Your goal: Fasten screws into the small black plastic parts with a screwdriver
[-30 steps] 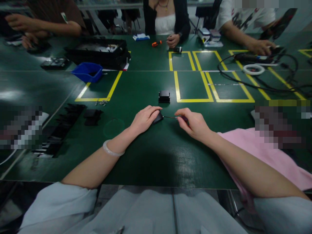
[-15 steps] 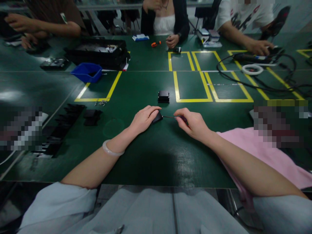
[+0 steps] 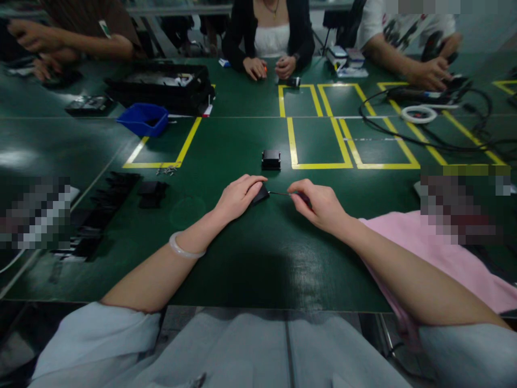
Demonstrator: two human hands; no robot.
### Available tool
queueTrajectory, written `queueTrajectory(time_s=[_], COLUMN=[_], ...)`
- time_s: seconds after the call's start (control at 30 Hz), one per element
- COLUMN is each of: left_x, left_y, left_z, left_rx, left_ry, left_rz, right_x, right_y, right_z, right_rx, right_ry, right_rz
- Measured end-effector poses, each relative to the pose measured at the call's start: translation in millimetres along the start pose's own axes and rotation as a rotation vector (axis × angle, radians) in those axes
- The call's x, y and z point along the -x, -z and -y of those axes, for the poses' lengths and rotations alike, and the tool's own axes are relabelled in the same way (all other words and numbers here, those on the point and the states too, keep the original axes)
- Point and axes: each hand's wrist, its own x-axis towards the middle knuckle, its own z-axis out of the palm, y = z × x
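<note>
My left hand (image 3: 241,195) is closed over a small black block (image 3: 262,195), pressing it on the green table. From the right, my right hand (image 3: 319,202) grips the dark handle of a screwdriver (image 3: 278,193). Its thin metal shaft lies nearly level, and the tip meets the right side of the block. Most of the block is hidden under my left fingers. Just beyond my hands stands another black block (image 3: 271,160) with small metal parts at its sides.
Left of me lie a row of black parts (image 3: 97,221), a black piece (image 3: 151,193) and several screws (image 3: 166,170). Farther back are a blue bin (image 3: 144,119) and a black tray (image 3: 161,97). Cables (image 3: 428,141) and a pink cloth (image 3: 420,242) are at right. Co-workers sit opposite.
My hands, the block and the screwdriver stay in place. Across the table, a co-worker has lowered a hand onto the orange item; the person at right has shifted their hands.
</note>
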Motion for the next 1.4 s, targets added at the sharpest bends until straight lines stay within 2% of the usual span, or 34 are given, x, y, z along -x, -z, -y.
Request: queueTrajectory(time_s=[0.57, 0.77, 0.97, 1.2, 1.4], left_x=[0.6, 0.7, 0.0, 1.3, 0.3], left_y=[0.7, 1.3, 0.0, 0.2, 0.1], left_z=[-0.4, -0.5, -0.4, -0.2, 0.2], left_rx=[-0.001, -0.007, -0.011, -0.005, -0.006], left_ry=[-0.002, 0.004, 0.003, 0.009, 0.011], left_rz=[0.002, 0.004, 0.0, 0.002, -0.002], right_x=[1.4, 0.1, 0.4, 0.6, 0.7], right_y=[-0.3, 0.4, -0.2, -0.2, 0.1], right_z=[-1.1, -1.4, 0.2, -1.6, 0.4], right_rx=[-0.018, -0.012, -0.03, -0.017, -0.022], right_ry=[-0.029, -0.039, -0.043, -0.062, -0.034], right_rz=[0.004, 0.048, 0.01, 0.051, 0.0])
